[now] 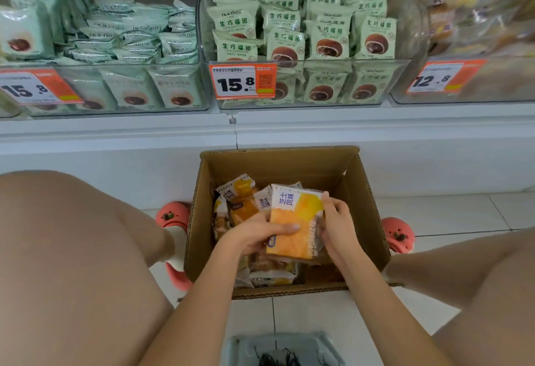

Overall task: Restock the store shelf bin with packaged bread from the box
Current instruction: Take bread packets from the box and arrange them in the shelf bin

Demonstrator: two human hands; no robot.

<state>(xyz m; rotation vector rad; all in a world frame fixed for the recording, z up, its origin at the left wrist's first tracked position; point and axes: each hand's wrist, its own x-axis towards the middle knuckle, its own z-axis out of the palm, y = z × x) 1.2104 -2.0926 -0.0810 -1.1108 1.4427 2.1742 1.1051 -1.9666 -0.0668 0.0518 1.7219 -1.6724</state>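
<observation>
An open cardboard box (289, 163) stands on the floor between my knees, holding several yellow-and-white bread packs (240, 192). Inside the box both hands hold a stack of these packs, with the top bread pack (298, 212) facing up. My left hand (254, 235) grips the stack from the left, thumb lying across the top pack. My right hand (337, 226) clasps the stack's right edge. Above, a clear shelf bin (469, 81) at the far right holds blurred clear-wrapped bread behind a 12.8 price tag.
Two clear bins (304, 81) of pale green bun packs with 15.8 price tags (243, 80) fill the shelf at left and centre. A white shelf ledge (260, 125) runs below them. My bare knees flank the box, pink shoes (173, 218) beside it. A grey tray (283, 348) lies near me.
</observation>
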